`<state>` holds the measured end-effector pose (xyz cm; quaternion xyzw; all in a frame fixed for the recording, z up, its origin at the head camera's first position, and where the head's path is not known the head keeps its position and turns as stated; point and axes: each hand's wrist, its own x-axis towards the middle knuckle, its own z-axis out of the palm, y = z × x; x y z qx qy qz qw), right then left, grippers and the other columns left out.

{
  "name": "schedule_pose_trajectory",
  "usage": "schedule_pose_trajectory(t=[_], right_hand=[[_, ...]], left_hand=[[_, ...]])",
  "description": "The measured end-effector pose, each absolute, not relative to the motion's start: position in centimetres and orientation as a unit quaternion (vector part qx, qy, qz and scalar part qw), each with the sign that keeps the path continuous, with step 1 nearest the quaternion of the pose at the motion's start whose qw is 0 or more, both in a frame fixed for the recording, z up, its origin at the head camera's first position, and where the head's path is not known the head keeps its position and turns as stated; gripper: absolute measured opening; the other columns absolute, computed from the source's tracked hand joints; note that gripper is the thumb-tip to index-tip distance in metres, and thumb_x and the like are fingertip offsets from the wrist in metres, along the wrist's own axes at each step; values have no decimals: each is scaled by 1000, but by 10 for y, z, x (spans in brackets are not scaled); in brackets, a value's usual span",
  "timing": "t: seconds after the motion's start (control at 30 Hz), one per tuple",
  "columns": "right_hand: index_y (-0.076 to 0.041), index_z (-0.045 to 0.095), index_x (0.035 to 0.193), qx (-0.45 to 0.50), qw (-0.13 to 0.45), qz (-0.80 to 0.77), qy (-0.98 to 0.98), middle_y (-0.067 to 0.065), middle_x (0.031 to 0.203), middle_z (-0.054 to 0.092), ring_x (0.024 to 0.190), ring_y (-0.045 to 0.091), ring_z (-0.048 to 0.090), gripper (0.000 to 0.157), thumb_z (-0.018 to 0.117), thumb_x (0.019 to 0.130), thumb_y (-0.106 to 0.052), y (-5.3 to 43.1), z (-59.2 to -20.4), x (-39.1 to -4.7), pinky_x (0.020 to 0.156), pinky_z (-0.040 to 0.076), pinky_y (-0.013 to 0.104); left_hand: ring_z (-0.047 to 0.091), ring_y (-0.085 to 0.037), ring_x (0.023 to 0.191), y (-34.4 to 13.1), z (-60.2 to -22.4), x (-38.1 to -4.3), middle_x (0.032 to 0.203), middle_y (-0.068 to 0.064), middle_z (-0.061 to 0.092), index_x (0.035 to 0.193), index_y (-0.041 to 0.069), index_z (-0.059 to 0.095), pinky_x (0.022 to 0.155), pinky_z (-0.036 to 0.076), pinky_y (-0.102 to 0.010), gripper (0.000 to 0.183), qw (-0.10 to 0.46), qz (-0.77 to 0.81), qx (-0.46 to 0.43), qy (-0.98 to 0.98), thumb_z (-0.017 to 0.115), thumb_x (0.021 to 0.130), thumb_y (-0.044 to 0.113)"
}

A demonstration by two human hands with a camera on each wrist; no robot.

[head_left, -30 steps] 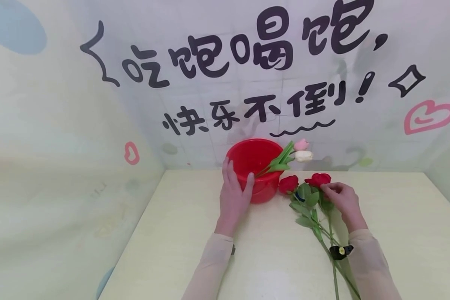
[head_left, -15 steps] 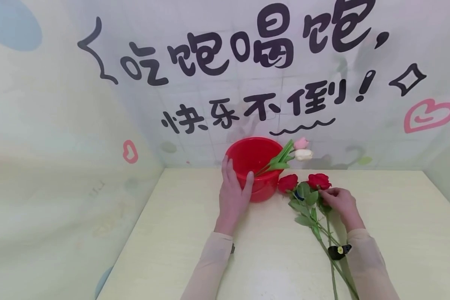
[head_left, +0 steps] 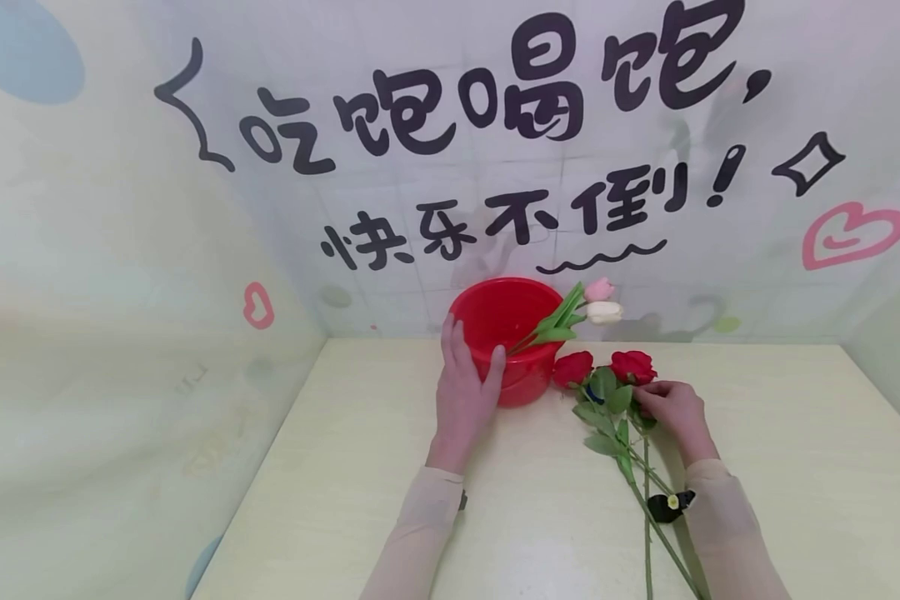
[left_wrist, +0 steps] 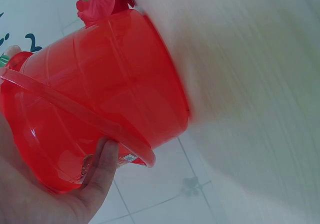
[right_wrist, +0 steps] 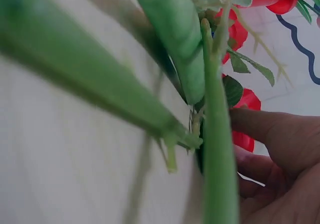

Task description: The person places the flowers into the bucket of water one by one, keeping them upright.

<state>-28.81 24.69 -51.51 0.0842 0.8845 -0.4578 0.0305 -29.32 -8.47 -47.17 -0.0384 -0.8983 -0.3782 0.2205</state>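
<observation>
Touching a round, glossy red bucket [head_left: 523, 385]: left hand [head_left: 462, 402], fingers and thumb spread along its wall. Right hand [head_left: 677, 413] pinches just under the ruffled right rose [head_left: 633, 367], which lies on the pale table [head_left: 330, 500]; stem or leaf, can't tell. Left rose [head_left: 573, 368] beside bucket. Smooth tulips [head_left: 604, 312] slant over rim. One second earlier, right fingertips were at the bloom; bucket unmoved.

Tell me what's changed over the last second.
The right hand moved slightly left, from the petals of the right-hand rose to pinch just below its bloom; near ends of the stems shifted left. Unchanged: left hand on the red bucket, both tulips leaning over its rim.
</observation>
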Motion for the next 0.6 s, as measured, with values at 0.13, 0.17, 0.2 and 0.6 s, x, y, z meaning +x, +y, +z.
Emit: schedule_pose_trajectory(t=[0.13,0.17,0.2,0.6], right_hand=[[14,70,119,83,41,-453,887,2,82,75,76,10,64,44,68,100,-26,247,-512,-287,70,50,24],[13,70,119,84,44,-453,886,3,82,74,77,11,63,44,68,100,-26,247,-511,-287,70,50,25],[14,70,118,82,46,-452,887,3,83,74,77,12,64,43,67,100,-25,247,-510,-287,70,50,25],[11,73,110,77,42,-450,889,-2,77,70,78,18,62,37,68,99,-24,249,-511,-287,68,49,27]], left_hand=[[60,-28,130,-85,-472,-293,169,0,26,169,17,14,95,61,-46,99,216,-376,-36,-900,76,96,44],[59,-28,130,-85,-471,-293,169,-1,26,169,17,14,95,61,-46,99,215,-375,-35,-901,76,96,44],[60,-28,130,-84,-471,-293,169,-1,26,169,17,14,94,61,-46,99,215,-374,-34,-901,76,96,45],[60,-28,129,-83,-472,-294,170,1,24,169,17,15,95,60,-46,98,219,-375,-33,-900,75,97,45]])
